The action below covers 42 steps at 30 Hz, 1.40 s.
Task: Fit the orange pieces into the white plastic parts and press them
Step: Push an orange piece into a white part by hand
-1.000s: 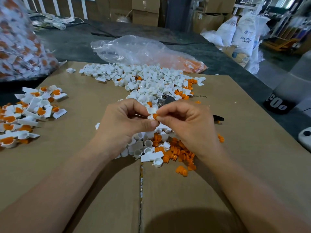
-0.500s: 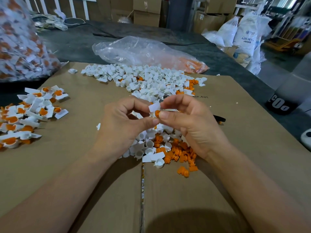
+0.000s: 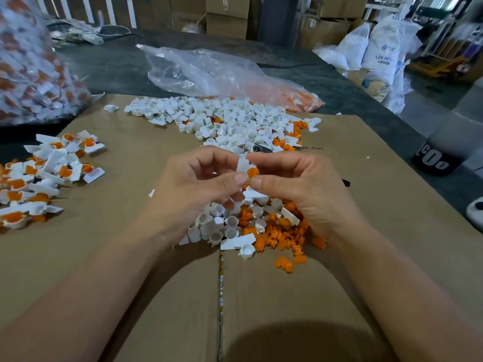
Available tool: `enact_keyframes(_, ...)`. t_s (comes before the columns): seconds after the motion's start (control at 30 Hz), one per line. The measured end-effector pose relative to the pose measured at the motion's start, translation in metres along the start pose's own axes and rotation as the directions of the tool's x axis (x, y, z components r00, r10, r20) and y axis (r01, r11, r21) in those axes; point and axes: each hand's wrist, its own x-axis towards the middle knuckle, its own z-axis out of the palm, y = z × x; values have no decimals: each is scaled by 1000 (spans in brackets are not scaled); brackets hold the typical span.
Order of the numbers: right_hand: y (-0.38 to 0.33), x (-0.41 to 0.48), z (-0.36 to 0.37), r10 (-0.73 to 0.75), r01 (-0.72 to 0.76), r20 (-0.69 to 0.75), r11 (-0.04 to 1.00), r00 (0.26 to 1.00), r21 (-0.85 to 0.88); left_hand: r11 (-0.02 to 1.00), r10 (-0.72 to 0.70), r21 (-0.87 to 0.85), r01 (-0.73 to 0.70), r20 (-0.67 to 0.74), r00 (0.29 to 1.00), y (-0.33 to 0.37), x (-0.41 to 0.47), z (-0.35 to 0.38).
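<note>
Raised a little higher off the heap than a second ago, left hand (image 3: 198,189) and right hand (image 3: 300,189), fingers of both pinching small white plastic part (image 3: 242,164), round orange piece (image 3: 252,172) set in it, above mixed loose pile (image 3: 235,226) on cardboard-covered table (image 3: 130,257)

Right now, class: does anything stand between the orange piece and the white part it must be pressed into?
Nothing visible does. The orange piece sits at the white part's opening, touching it. The left hand holds the white part and the right hand pinches the orange piece, both above the pile.

Cardboard boxes (image 3: 226,14) and white sacks (image 3: 381,48) beyond the table (image 3: 117,71)
</note>
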Motion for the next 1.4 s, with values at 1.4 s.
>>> enact_keyframes(1.4, 30, 10, 6, -647, 612, 147, 587, 748, -529, 930, -365, -109, 351, -147, 919, 8, 4, 1)
